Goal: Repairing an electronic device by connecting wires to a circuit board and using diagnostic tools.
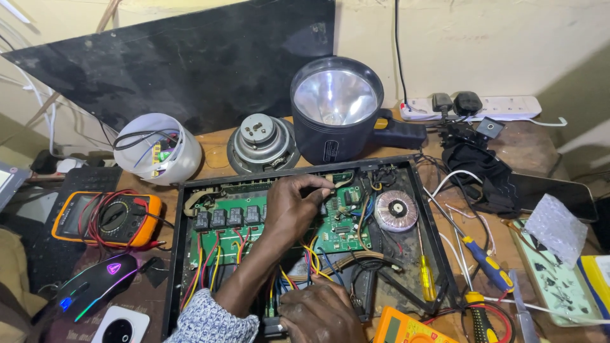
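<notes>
An open black metal chassis [438, 254] lies on the bench, with green circuit boards [343, 232], a row of black relays [227, 217], coloured wires and a round toroidal transformer [396, 210] inside. My left hand [293, 206] reaches in from the lower left. Its fingertips are bent together on the small board near the chassis's back edge, and what they pinch is hidden. My right hand [319, 313] lies curled over the chassis's front edge and the wire bundle there.
An orange multimeter [105, 218] and a lit mouse [95, 286] lie at the left. A white jar of wires [159, 149], a speaker driver [262, 143] and a big spotlight [337, 108] stand behind. At the right are screwdrivers [486, 262], a power strip [470, 107] and a second multimeter [403, 329].
</notes>
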